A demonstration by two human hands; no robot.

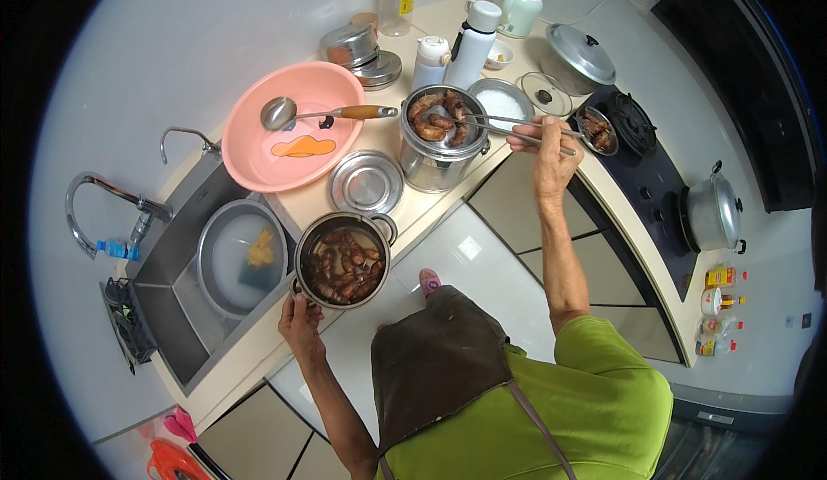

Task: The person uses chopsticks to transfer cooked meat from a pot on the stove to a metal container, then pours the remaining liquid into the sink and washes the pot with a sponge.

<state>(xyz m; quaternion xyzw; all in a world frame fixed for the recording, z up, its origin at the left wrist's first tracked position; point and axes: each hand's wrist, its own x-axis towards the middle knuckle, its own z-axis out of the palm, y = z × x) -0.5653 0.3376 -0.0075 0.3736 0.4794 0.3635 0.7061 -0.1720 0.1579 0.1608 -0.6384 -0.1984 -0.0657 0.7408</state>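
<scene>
My left hand (302, 325) grips the near handle of a two-handled metal pot (386, 272), held by the counter's front edge. Brown sausage-like pieces (345, 264) lie in liquid in the pot. Up and to the right, my right hand (555, 157) holds a pair of metal chopsticks (504, 133). Their tips reach into an uncovered cylindrical steel container (434, 170) and touch a browned piece (456, 104) at its right side. More browned pieces (428, 130) lie around the inside. Between pot and container, a round steel lid (366, 181) rests on the counter.
A pink basin (242, 150) bears a ladle (279, 114). The sink (187, 286) at left holds a metal basin (210, 286). Two white bottles (471, 47) and a dish of white contents (501, 107) stand behind the container. A bowl of browned pieces (610, 150) sits by the cooktop (639, 170).
</scene>
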